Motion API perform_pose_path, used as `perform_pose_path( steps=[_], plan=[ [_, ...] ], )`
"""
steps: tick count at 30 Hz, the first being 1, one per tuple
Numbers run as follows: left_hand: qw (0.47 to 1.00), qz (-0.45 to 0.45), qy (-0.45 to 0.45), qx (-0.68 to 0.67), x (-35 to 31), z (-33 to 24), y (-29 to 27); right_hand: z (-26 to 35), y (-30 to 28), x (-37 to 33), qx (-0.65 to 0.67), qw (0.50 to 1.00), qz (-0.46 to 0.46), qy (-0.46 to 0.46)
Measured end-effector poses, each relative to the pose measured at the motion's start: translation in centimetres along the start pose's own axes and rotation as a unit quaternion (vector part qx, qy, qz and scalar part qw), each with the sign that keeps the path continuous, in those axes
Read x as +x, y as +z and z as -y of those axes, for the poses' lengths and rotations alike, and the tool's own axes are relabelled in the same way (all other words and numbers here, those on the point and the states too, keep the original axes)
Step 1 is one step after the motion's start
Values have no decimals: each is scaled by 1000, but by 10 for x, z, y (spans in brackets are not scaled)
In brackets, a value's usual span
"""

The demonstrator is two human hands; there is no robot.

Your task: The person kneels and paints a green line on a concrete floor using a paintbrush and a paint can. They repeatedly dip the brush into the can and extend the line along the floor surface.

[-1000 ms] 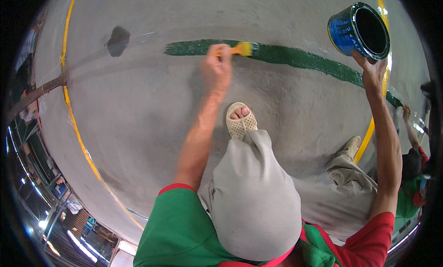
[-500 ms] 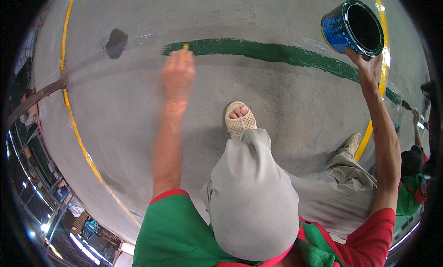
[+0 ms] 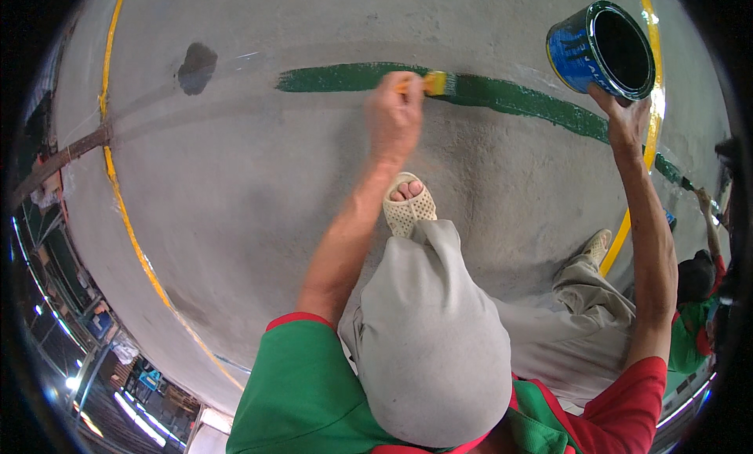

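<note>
My left hand point(image 3: 394, 118) is closed around the orange handle of a paintbrush point(image 3: 434, 83) with a yellow ferrule. Its bristle end points right and meets a dark green painted stripe point(image 3: 518, 98) on the grey concrete floor. At the upper right, my right hand point(image 3: 625, 113) grips a blue paint can point(image 3: 572, 51) from below and along its near side. The can is tilted with its dark open mouth to the right; the paint level inside cannot be made out.
Yellow lines point(image 3: 125, 199) run along the floor at left and at right point(image 3: 618, 242). A dark wet patch point(image 3: 197, 68) lies left of the stripe. My sandalled foot point(image 3: 409, 203) is below the stripe. At far right, another person point(image 3: 696, 275) works on the green stripe.
My left hand has swept right along the stripe with the paintbrush, from its left end toward its middle. My right hand and the can have barely shifted.
</note>
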State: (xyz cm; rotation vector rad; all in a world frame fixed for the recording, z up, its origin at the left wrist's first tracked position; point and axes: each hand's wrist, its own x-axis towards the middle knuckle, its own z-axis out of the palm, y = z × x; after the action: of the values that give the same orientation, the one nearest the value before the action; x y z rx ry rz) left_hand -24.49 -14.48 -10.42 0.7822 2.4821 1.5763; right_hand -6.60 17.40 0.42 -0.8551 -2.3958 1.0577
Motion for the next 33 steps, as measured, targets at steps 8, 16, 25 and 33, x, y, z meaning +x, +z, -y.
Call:
perform_pose_path(
  steps=[8,16,25,33],
  plan=[
    [970,-50,-14,239,18,53,-128,-10,8,-1,43,999,-4,-7],
    [911,76,172,367,8,28,-80,-3,-7,1,18,1000,-2,-7],
    [979,107,174,-16,-17,-56,75,11,-16,0,17,999,-45,-1],
    [997,45,-30,-61,-15,-2,46,8,-13,-4,19,1000,-23,9]
  ],
)
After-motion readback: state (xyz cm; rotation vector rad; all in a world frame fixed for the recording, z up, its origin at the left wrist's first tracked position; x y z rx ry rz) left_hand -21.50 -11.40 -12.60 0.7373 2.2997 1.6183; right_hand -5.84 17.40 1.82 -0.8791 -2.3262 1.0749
